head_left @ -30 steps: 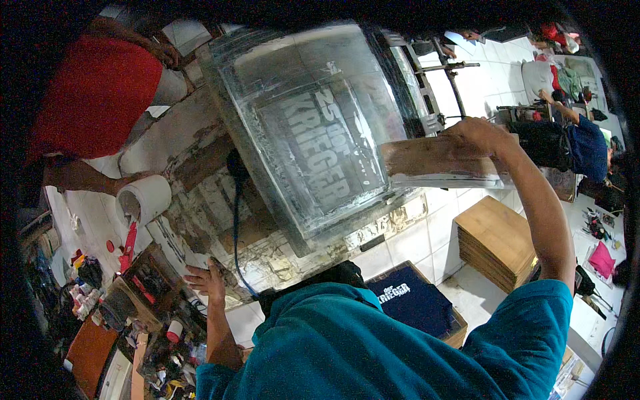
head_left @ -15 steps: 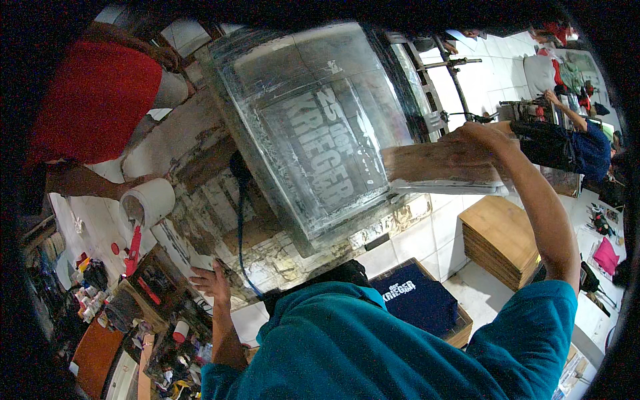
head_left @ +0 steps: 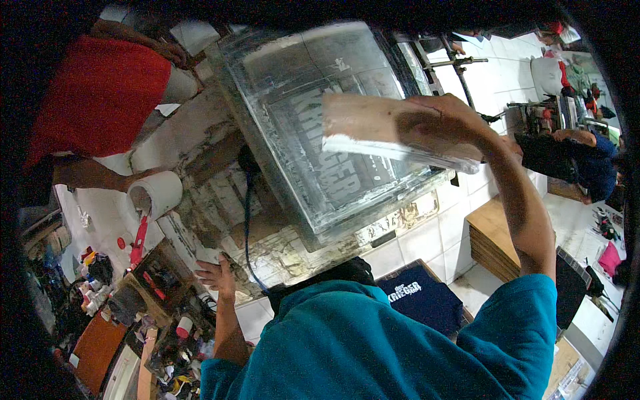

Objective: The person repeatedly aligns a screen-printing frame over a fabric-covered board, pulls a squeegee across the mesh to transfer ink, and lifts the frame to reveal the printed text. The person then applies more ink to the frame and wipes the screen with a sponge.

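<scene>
My right hand (head_left: 453, 120) grips a wooden squeegee (head_left: 357, 115) with a white, ink-coated lower edge. It is held over the right side of a framed printing screen (head_left: 280, 70) and covers part of the pale lettering on the mesh. I cannot tell whether its blade touches the mesh. My left hand (head_left: 217, 275) holds nothing, its fingers spread beside the worn near edge of the bench (head_left: 280, 257). A blue cord (head_left: 248, 227) runs between that hand and the screen.
On the left, a person in red (head_left: 100, 100) stands with an arm by a white tub (head_left: 167, 190), a red spatula (head_left: 140, 237) at its mouth. Nearer me are a dark printed cloth (head_left: 420, 297) and stacked boards (head_left: 493, 230). Another person (head_left: 593, 160) is at far right.
My right hand has brought the squeegee leftward from the screen's right edge to over its lettering. My left hand stays spread, almost in place.
</scene>
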A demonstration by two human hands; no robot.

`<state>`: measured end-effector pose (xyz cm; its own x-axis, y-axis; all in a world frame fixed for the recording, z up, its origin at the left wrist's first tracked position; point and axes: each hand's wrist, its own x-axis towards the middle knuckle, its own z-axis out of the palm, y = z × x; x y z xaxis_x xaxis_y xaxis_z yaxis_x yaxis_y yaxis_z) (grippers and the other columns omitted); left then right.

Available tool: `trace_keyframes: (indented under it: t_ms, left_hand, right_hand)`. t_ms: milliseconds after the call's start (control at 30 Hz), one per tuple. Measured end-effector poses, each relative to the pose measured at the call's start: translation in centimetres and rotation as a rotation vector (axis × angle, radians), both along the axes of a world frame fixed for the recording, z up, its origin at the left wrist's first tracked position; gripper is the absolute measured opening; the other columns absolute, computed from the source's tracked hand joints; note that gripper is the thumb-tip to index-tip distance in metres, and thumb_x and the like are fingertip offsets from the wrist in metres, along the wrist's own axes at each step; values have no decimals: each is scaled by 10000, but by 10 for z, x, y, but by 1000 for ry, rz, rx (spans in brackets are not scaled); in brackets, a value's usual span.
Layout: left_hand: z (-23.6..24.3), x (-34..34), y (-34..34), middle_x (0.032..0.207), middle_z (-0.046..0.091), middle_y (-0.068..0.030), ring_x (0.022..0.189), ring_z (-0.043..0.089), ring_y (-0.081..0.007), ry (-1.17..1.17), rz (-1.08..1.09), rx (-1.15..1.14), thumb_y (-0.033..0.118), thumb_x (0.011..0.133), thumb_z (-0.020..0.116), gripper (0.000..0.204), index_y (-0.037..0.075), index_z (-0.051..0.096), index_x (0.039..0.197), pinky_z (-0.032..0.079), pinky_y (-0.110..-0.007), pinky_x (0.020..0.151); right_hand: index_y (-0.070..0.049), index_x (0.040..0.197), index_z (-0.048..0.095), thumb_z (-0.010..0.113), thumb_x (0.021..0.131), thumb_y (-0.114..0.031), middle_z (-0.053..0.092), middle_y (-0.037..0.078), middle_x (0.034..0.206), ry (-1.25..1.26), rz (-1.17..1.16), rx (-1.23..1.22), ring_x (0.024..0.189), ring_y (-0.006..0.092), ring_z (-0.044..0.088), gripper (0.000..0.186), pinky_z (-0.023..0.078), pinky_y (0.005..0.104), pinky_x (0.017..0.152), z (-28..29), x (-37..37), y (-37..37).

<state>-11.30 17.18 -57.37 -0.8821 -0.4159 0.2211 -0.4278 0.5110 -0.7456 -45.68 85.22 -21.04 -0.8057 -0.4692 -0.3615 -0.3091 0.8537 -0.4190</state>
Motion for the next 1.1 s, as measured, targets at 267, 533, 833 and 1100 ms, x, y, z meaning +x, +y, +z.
trace_keyframes:
  t_ms: [267,533,833,1100]
  left_hand:
    - [39,-15,12,1652,236,-276,1401,431,-518,-190,-143,-170,501,1067,430,682,133,295,1625,547,-399,957]
    - [104,-44,45,1690,-160,-248,1527,-121,-549,160,557,1287,898,858,401,1153,208,-55,1662,67,-730,1171]
    - [103,-50,45,1690,-157,-253,1517,-127,-569,127,575,1233,911,848,394,1170,205,-67,1659,96,-725,1164]
    - [64,-33,29,1698,-167,-226,1529,-146,-536,74,352,723,892,866,382,1135,224,-77,1660,97,-706,1171]
  right_hand:
    - [-81,1175,711,860,764,-354,756,184,983,5,86,78,890,322,753,515,600,406,812,-67,27,-26]
    - [-112,1267,658,750,828,-465,731,157,1104,-33,218,-169,1036,362,701,571,555,491,916,-123,51,-32]
    - [-130,1337,615,613,939,-528,708,139,1164,-31,344,-36,1076,357,677,563,513,502,950,-116,84,-36]
    - [-126,1245,660,704,866,-510,718,158,1106,-242,329,40,1057,395,659,541,497,502,959,-96,48,-54]
